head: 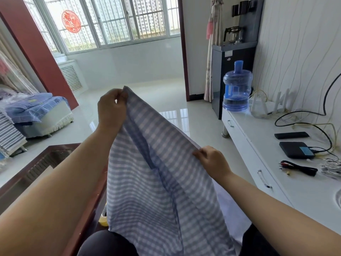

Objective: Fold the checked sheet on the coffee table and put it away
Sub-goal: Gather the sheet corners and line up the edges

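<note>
The checked sheet is hanging in front of you, above the coffee table edge. Your left hand is pinching its corner at 11 o'clock; your right hand is gripping its edge at 3 o'clock.

Both bare forearms reach up and forward from the lower corners of the view. The left arm enters from about 8 o'clock and rises toward 12 o'clock; its wrist is nearly straight. The left hand is the higher and farther of the two, back of the hand toward the camera, thumb and curled fingers pinching a corner of the checked sheet at its top. The right arm comes in from about 4 o'clock, lower and nearer. The right hand is knuckles up, its fingers curled over the sheet's right edge and gripping it. The hands are well apart, the left at 11 o'clock from the right. Dark-clad knees show at 6 o'clock.
</note>
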Demonstrator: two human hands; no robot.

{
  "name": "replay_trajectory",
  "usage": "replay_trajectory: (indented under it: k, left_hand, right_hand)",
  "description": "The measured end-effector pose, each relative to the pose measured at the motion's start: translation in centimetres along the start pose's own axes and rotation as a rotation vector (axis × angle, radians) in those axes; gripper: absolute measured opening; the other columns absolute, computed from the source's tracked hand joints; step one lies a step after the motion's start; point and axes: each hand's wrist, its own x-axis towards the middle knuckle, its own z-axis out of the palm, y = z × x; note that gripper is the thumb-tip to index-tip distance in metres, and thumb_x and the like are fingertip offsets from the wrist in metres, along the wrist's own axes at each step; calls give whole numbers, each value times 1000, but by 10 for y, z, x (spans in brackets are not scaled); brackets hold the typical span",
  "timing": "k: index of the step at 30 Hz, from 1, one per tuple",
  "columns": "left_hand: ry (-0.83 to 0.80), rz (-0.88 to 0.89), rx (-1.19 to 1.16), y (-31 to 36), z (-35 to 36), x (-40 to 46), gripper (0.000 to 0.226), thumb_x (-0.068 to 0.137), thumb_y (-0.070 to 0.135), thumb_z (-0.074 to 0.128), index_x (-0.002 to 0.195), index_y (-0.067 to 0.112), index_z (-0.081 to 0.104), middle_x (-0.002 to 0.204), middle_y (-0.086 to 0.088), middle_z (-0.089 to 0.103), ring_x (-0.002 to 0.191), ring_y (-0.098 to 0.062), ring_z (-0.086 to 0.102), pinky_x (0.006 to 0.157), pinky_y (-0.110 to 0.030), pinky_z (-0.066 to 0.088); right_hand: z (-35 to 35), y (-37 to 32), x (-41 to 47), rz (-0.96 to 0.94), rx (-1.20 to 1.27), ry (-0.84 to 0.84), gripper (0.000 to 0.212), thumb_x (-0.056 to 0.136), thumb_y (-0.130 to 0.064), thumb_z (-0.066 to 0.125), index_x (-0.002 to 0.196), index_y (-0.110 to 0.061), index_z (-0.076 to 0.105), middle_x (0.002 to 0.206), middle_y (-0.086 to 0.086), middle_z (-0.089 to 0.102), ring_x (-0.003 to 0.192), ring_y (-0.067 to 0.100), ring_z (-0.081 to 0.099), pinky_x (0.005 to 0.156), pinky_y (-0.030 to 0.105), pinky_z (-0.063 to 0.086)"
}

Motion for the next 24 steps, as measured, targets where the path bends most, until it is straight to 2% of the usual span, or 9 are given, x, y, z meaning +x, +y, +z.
replay_trajectory:
  k: [2, 4, 7, 10, 13, 16, 19, 21, 24]
  left_hand:
    - [31, -29, -2, -7, -2, 1, 30, 97, 35, 51, 93, 10, 68, 85, 3, 64, 79, -11, 54, 69, -22, 38]
    - [57, -49, -17, -10, -3, 2, 31, 97, 35, 51, 93, 10, 68, 86, 2, 64, 78, -11, 54, 69, -20, 38]
    - [49, -21, -32, -4, -4, 5, 30, 97, 35, 51, 92, 11, 68, 85, 4, 63, 79, -9, 54, 65, -8, 38]
    - [33, 22, -5, 2, -2, 6, 30, 97, 34, 50, 94, 11, 69, 88, 4, 65, 82, -10, 56, 73, -17, 40]
    - [47, 18, -3, -5, -2, 7, 30, 98, 32, 50, 94, 9, 69, 89, 1, 66, 81, -11, 55, 74, -20, 38]
    - [88, -25, 26, -24, -10, 6, 32, 98, 33, 49, 98, 8, 69, 92, 1, 64, 84, -12, 54, 73, -19, 35]
    - [121, -46, 68, -50, -16, 0, 36, 100, 32, 47, 99, 2, 68, 95, -12, 68, 86, -23, 58, 71, -21, 32]
    - [179, -75, 44, -64, -18, -3, 38, 100, 30, 47, 95, -2, 67, 93, -20, 68, 83, -27, 58, 68, -22, 31]
    - [268, -169, -52, -76, -24, -6, 37, 100, 28, 46, 90, -2, 65, 85, -19, 65, 73, -15, 49, 64, -22, 31]
  right_hand:
    - [6, 0, -3, -27, 16, -12, 27, 95, -29, 55, 84, -7, 65, 79, -2, 55, 71, 15, 51, 61, 19, 35]
    - [15, 5, -6, -33, -26, -112, 23, 95, -26, 56, 86, -7, 65, 78, -3, 52, 71, 14, 49, 64, 22, 33]
    - [29, 11, -16, -36, -81, -243, 22, 94, -30, 56, 84, -10, 60, 77, -7, 47, 68, 12, 47, 69, 23, 35]
    - [38, 13, -20, -101, -133, -307, 22, 94, -29, 56, 91, -7, 59, 90, -5, 49, 80, 15, 50, 73, 22, 38]
    - [37, 12, -17, -74, -112, -314, 21, 94, -28, 55, 95, -8, 60, 92, -5, 50, 81, 14, 49, 73, 21, 35]
    - [16, 18, 1, 37, -74, -178, 20, 92, -21, 56, 87, -3, 63, 84, 8, 58, 77, 23, 53, 67, 27, 34]
    - [-32, 6, 41, 64, -67, 50, 18, 88, -17, 57, 80, -2, 63, 81, 17, 63, 74, 27, 56, 67, 32, 40]
    - [-67, -26, 69, -28, -50, 225, 13, 90, -13, 58, 85, -3, 64, 80, 11, 61, 74, 24, 55, 68, 30, 40]
    - [-99, -79, 91, -244, -76, 439, 15, 92, -17, 60, 93, -3, 64, 86, 2, 55, 78, 16, 52, 73, 28, 41]
